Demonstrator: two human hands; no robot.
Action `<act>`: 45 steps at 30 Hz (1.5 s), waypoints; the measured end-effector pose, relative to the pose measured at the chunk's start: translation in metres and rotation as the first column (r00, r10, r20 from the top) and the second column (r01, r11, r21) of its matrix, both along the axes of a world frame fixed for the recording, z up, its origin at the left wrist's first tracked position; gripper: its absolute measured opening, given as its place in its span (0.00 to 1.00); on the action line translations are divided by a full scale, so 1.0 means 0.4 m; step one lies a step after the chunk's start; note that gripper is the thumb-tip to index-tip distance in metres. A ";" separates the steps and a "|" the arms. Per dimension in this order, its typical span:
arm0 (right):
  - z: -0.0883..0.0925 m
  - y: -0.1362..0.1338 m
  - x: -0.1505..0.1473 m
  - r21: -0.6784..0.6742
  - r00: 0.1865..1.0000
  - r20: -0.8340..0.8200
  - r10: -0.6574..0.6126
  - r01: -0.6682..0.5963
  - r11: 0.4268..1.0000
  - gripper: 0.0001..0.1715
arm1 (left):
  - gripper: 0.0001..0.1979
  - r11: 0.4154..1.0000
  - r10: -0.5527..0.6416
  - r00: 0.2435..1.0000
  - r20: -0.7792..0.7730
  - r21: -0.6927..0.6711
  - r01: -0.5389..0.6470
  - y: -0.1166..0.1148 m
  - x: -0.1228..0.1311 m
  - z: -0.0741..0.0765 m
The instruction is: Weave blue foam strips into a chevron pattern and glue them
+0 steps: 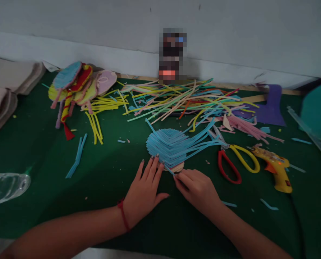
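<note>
**Both hands at the blue heart**

On my feed the blue heart (171, 145) of woven strips lies mid-table on the green table (95, 169). The left hand (145, 192) is spread flat and grasps nothing, its fingertips pressing the heart's 7 o'clock edge. The right hand (196, 189) pinches a blue strip (170, 171) at the heart's 6 o'clock tip. Scissors (237, 162) and a glue gun (277, 169) lie at its 3 o'clock.

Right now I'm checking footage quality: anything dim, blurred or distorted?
Head view: dim overall, green table dark; left hand, right hand and blue woven heart fairly sharp; clear bottle at the left edge stretched and soft; pixelated block at the back.
</note>
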State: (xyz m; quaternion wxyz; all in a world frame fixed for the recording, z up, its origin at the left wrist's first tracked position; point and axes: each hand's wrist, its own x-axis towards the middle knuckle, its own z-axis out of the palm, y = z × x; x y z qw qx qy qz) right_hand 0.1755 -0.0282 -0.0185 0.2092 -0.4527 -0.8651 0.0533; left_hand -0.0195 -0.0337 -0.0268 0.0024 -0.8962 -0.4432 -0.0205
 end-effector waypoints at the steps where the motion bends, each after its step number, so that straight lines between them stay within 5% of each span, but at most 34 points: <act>1: -0.001 0.001 0.001 0.004 1.000 -0.007 0.000 0.000 1.000 0.15 | 0.40 1.000 0.002 1.000 0.001 0.007 -0.002 0.000 0.000 -0.001; 19: 0.001 0.008 -0.008 0.016 1.000 0.003 -0.015 0.015 1.000 0.17 | 0.41 0.999 0.053 0.998 0.023 0.011 -0.054 0.007 -0.005 0.003; 39: -0.001 0.016 0.005 -0.059 1.000 0.028 -0.003 0.005 0.998 0.15 | 0.42 1.000 -0.026 0.999 0.028 -0.012 0.026 0.022 -0.009 -0.003; 45: 0.009 0.002 0.010 -0.114 0.993 -0.058 -0.100 0.092 0.989 0.09 | 0.39 0.999 -0.017 0.998 0.066 -0.035 0.019 0.023 -0.009 0.002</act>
